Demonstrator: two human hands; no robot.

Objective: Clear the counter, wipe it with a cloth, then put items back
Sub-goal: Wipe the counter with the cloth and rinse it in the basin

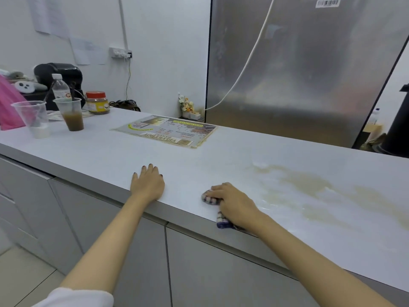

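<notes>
My right hand [232, 202] grips a blue-and-white checked cloth [222, 222] at the counter's [110, 151] front edge. The cloth bunches under the palm and hangs a little over the edge. Just right of it spreads a pale brown wet stain [314, 187]. My left hand [148, 182] rests flat on the counter near the edge, fingers straight, holding nothing. At the far left stand a plastic cup of brown drink [72, 115], a clear cup [35, 118], a water bottle [59, 86] and a red-lidded jar [97, 103].
A laminated menu sheet [166, 130] lies flat at the counter's back. A steel fridge [298, 67] with a white cable stands behind. A black machine [59, 74], a pink cloth [11, 103] and a small flower ornament [187, 106] are at the back. Grey cabinet doors [210, 273] run below.
</notes>
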